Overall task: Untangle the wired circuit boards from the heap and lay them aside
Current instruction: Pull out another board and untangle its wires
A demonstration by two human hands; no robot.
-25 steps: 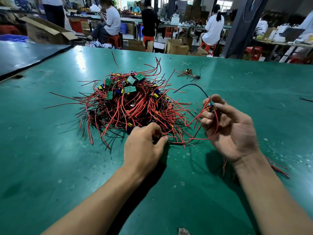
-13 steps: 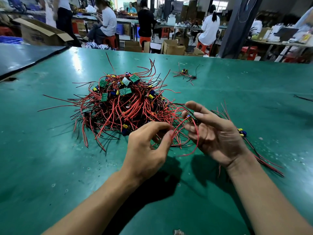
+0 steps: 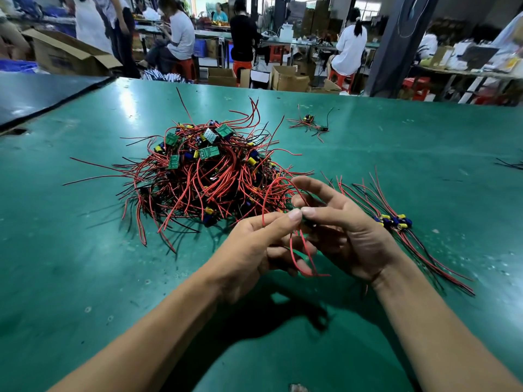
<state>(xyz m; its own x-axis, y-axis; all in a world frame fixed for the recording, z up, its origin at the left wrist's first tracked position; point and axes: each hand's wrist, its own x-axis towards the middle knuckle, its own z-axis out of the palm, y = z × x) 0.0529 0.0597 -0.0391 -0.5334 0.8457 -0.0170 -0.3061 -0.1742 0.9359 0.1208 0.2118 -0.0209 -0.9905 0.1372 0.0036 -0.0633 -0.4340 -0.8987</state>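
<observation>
A heap of small green circuit boards with red and black wires (image 3: 209, 176) lies on the green table (image 3: 85, 250), just beyond my hands. My left hand (image 3: 254, 247) and my right hand (image 3: 345, 230) meet in front of the heap. Their fingertips pinch one wired board between them, mostly hidden, and its red wires (image 3: 300, 256) loop over and hang below my fingers. To the right lies a row of separated boards (image 3: 393, 222) with their wires laid out straight.
A small separate tangle of wired boards (image 3: 310, 123) lies at the far middle of the table. A dark table (image 3: 42, 91) adjoins at the far left. Beyond the far edge are cardboard boxes (image 3: 288, 77), red stools and several seated and standing people.
My left hand has lifted from the heap's near edge up to my right hand. Both hands now pinch the same wired board, which has come away from the heap toward me.
</observation>
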